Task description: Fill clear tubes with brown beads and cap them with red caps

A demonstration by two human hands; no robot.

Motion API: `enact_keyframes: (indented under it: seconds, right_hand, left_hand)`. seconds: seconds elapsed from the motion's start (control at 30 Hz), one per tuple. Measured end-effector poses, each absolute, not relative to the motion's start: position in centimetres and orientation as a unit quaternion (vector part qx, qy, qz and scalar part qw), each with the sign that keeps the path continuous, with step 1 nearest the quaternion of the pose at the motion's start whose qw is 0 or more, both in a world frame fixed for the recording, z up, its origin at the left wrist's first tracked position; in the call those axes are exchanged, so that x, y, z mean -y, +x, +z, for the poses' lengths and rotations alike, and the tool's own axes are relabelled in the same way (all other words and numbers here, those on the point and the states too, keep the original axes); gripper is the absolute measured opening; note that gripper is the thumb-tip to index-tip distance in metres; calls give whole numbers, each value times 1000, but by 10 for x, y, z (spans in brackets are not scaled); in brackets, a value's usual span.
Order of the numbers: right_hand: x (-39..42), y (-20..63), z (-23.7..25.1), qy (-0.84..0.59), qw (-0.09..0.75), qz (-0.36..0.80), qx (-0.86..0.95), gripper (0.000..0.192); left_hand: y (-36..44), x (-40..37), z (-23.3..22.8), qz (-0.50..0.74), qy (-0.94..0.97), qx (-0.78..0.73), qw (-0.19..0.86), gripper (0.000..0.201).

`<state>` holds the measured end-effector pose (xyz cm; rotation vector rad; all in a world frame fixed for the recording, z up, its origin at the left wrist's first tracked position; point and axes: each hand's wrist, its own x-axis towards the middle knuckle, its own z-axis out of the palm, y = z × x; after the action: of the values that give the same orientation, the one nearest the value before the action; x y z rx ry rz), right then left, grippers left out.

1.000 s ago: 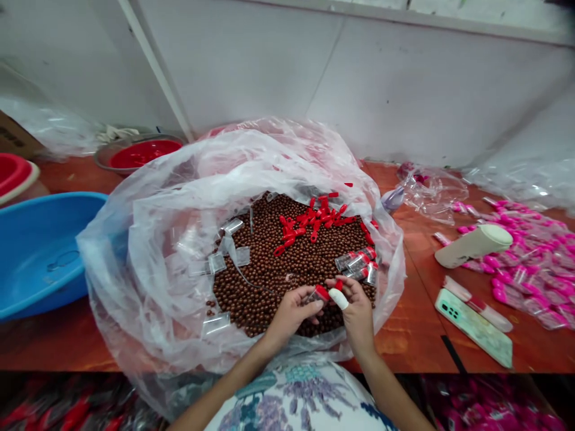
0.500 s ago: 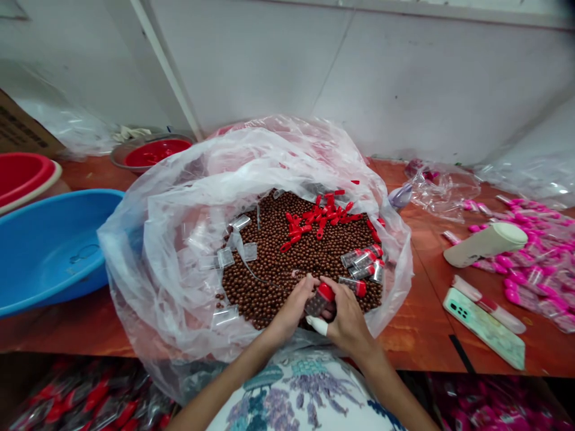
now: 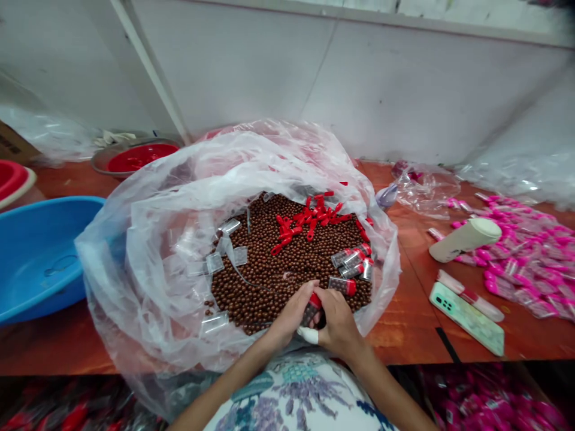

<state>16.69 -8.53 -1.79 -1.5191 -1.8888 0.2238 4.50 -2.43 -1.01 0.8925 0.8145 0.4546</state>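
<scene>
**Left hand [image 3: 294,312] and right hand [image 3: 338,320] around one tube [image 3: 309,315]**

Head view: the two hands meet low over the beads [image 3: 265,281], near the front edge of the bag [image 3: 148,251]. Both sets of fingers are bent around the tube, pinching it between them; its red cap [image 3: 316,300] shows between the fingertips. A white wrap [image 3: 308,334] covers one digit of the right hand. The step in hand looks like pressing the cap home, though the fingers hide whether it is fully seated. If so, the next move calls for a steady left grip and an even push on the cap.

By count: one tube held; five capped tubes [image 3: 342,285] lying on the beads at the right, four of them bunched and one just in front. At least four clear pieces [image 3: 214,323] lie at the left. The loose red pieces [image 3: 309,221] are too tangled to count, the beads and pink tubes [image 3: 516,251] too many. On the table [image 3: 413,323] are one blue basin [image 3: 36,230], one phone [image 3: 469,318] and one pale case [image 3: 462,242].
</scene>
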Motion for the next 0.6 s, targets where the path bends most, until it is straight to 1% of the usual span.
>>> enact_keyframes:
  seconds: [0.07,0.2,0.27,0.33,0.4,0.47,0.53,0.6]
  right_hand:
    - [87,175,-15,-588,313,88,741,73]
    - [87,203,-16,-632,239,40,736,61]
    - [85,214,-19,-659,214,13,721,66]
    - [83,220,-21,-664,207,4,718,72]
    - [83,223,-22,-660,225,11,716,71]
    - [85,227,-21,-666,268,29,696,66]
    - [88,237,-19,-696,329,42,637,53]
    - [90,253,-20,-746,384,42,543,38]
  left_hand:
    - [44,19,-10,212,430,-375,793,65]
    - [48,-5,-3,212,443,-377,785,55]
    - [59,-20,2,209,458,-392,770,51]
    - [76,-35,7,214,519,-390,730,48]
    - [97,-48,13,231,636,-374,635,43]
    - [118,-57,18,242,760,-355,488,36]
    - [137,-59,21,220,840,-349,352,33]
    - [153,-55,21,166,882,-346,272,35]
